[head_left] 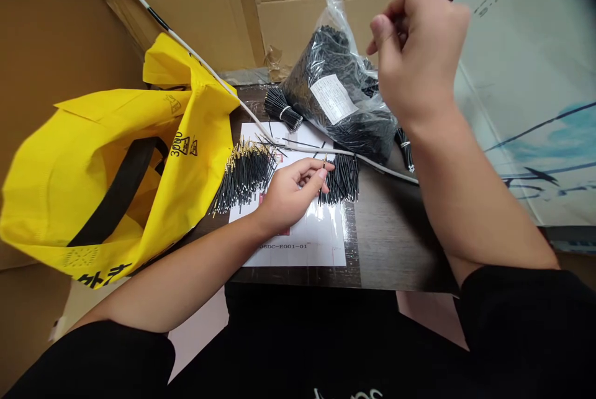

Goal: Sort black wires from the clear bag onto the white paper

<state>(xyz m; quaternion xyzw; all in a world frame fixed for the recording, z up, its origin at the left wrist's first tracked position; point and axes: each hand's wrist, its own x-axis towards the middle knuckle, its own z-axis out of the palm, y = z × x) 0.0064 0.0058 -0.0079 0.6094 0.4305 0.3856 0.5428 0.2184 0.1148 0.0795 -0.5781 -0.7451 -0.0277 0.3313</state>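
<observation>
I see the left hand (291,195) at the frame's center, thumb and forefinger pinched on a thin black wire (325,164); its gold tip points toward the top of the frame, its long axis nearly upright, crossing the fingertips. Just below and right lies a bundle of black wires (343,179), also roughly upright; left of the hand, a gold-tipped pile (246,172) leans slightly right. I can read "06DC-E001-01" on the white sheet (326,250) and "3000" on the yellow bag (205,132); the plastic bag's label (333,99) is too small. At upper right, the right hand (419,51) has curled fingers; I can't tell whether they grip anything.
</observation>
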